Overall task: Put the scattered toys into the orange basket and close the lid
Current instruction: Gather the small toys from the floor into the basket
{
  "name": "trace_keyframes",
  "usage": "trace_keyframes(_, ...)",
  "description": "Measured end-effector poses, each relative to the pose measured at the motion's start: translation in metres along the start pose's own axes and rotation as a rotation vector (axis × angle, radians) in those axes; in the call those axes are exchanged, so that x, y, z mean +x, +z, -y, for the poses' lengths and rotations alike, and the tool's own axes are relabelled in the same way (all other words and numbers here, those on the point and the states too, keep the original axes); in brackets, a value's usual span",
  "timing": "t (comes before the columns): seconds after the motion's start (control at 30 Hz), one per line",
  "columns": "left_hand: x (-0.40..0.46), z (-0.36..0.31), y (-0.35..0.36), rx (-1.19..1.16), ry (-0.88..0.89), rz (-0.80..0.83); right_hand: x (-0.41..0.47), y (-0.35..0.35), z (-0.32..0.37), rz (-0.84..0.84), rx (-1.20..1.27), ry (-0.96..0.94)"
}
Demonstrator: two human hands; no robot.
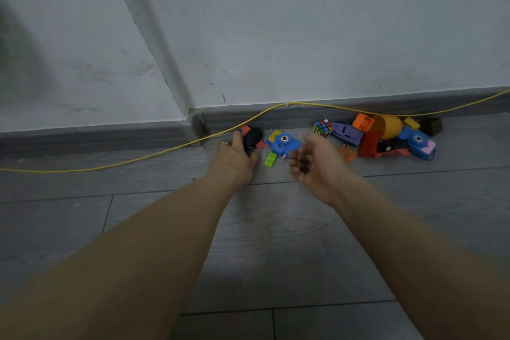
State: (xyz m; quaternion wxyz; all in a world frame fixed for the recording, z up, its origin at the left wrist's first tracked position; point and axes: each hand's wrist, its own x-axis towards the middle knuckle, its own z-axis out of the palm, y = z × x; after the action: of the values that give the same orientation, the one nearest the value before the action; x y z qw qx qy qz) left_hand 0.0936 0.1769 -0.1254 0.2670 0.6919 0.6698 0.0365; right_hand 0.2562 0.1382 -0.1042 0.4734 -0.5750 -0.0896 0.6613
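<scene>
My left hand [234, 156] grips a black toy car [252, 138] mid-frame by the skirting, right hand [313, 163] loosely cupped and empty; orange basket unseen, so I should secure the car before gathering the blue toy camera [284, 143].

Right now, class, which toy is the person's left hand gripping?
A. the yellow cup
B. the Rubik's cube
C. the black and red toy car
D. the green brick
C: the left hand curls round the black and red toy car near the baseboard, while the Rubik's cube, green brick and yellow cup lie untouched on the floor.
</scene>
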Motion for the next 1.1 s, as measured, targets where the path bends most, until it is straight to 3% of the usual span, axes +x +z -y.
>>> trace_keyframes(0.13,0.003,0.01,0.001,0.123,0.133,-0.027,0.024,0.009,0.003,-0.264,-0.89,-0.46)
trace_keyframes(0.23,0.003,0.022,0.004,0.148,0.213,-0.017,0.034,0.016,-0.006,-0.293,-1.441,-0.653)
trace_keyframes(0.33,0.0,0.027,0.001,0.096,0.249,-0.007,0.037,0.025,-0.021,-0.251,-1.739,-0.761)
trace_keyframes(0.43,-0.001,0.027,-0.004,0.017,0.173,0.008,0.038,0.027,-0.031,-0.224,-1.85,-0.816)
trace_keyframes(0.6,-0.007,0.046,-0.011,-0.114,0.041,0.055,0.033,0.021,-0.036,-0.238,-1.801,-0.75)
trace_keyframes(0.93,-0.058,0.079,-0.035,-0.04,-0.113,0.286,-0.014,0.023,-0.078,-0.211,-1.819,-0.708)
trace_keyframes(1.1,-0.082,0.082,-0.052,-0.082,-0.174,0.337,-0.026,0.017,-0.092,-0.117,-1.851,-0.672)
